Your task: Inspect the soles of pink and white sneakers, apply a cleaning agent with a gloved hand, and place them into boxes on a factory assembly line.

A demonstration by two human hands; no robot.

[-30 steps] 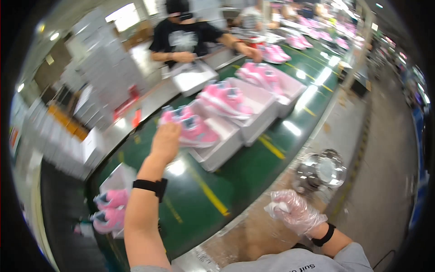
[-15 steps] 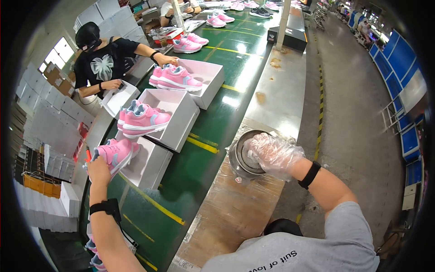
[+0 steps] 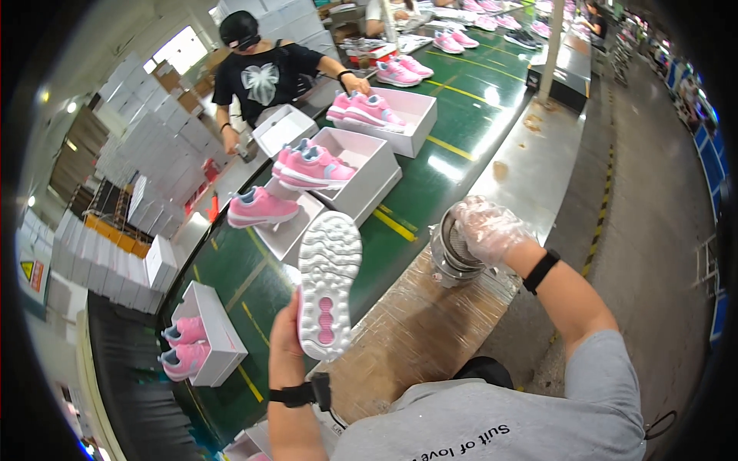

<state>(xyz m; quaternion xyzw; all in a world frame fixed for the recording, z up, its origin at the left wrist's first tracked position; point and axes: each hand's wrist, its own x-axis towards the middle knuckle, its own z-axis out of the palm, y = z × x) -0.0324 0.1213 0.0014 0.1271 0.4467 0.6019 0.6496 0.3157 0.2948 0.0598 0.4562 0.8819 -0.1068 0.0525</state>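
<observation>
My left hand (image 3: 286,326) grips a pink sneaker (image 3: 330,284) upright, its white ridged sole with a pink patch facing me. In a thin clear plastic glove, my right hand (image 3: 492,230) has its fingers bunched at the mouth of a round metal container (image 3: 453,269) with a perforated plate inside. Whatever those fingers hold is hidden. Beyond the held sneaker, a single pink sneaker (image 3: 264,207) lies across an open white shoebox (image 3: 292,242). A pair of pink sneakers (image 3: 319,165) rests on the adjoining shoebox (image 3: 377,184).
The green conveyor (image 3: 407,207) carries another shoebox (image 3: 417,134) farther off and one (image 3: 228,357) at left with pink sneakers. Across it, a person in black (image 3: 265,81) touches sneakers. A wrapped board (image 3: 415,323) lies under the container; a metal ledge (image 3: 523,161) runs beyond.
My left hand has lifted one sneaker from the nearest box and brought it right, sole toward me. The metal container now looks tilted under my right hand. The view has swung left.
</observation>
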